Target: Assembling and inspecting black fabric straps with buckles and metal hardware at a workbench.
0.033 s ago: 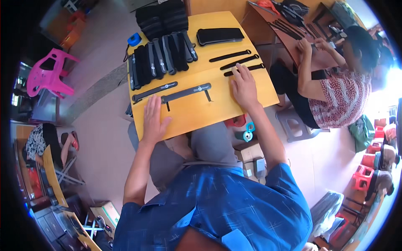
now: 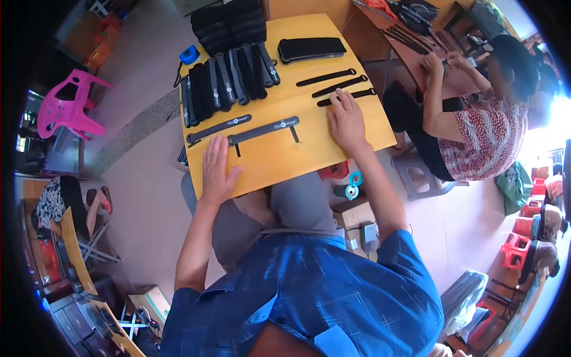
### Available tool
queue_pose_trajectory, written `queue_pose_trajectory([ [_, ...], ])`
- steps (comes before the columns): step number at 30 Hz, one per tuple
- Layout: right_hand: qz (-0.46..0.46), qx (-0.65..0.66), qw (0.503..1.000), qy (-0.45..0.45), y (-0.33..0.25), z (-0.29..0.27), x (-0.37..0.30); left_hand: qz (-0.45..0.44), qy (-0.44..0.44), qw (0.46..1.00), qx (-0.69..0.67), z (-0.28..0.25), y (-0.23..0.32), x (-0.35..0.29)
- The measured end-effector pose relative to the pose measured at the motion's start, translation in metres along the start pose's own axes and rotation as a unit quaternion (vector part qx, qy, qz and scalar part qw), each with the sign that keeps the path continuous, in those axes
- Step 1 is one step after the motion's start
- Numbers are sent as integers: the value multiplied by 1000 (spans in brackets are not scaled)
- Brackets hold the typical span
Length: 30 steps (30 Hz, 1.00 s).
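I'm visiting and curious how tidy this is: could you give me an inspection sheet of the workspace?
Surface: yellow wood-look tabletop, straps laid across it.
Work items: two long grey fabric straps in front; three thin black looped straps at right; row of grey and black straps behind; black pile beyond.
Clutter: small blue rounded case, far left; turquoise bottle below the tabletop.
Hands: left hand at the nearer grey strap's left end; right hand over the nearest thin black strap; contact unclear.
Cables: none certain; thin dark cord beside the blue case.
Surroundings: pink plastic chair, left; co-worker in red-and-white patterned top at brown table, right.
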State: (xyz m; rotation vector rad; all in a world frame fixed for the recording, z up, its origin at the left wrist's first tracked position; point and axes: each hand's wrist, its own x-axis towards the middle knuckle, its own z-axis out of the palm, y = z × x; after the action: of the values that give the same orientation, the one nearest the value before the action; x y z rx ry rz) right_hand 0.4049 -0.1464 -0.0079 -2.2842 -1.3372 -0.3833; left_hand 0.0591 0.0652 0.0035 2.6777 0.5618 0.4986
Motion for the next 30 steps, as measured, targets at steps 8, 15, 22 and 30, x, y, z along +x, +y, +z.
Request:
queue_pose_trajectory([
  [8,-6,-15,999,-51,-40,-35,-57,33,5,999,-35,-5,46,-51],
  [15,-30,42,996,-79,-63,-73,-98,59,44,992,-99,3,78,-62],
  [22,-66,149,987,1,-86,-70,-101,-4,50,957,-287,7,102,-61],
  [30,242,691,679,57,-179,-56,-65,-233,-67,712,-659,3,107,-43],
])
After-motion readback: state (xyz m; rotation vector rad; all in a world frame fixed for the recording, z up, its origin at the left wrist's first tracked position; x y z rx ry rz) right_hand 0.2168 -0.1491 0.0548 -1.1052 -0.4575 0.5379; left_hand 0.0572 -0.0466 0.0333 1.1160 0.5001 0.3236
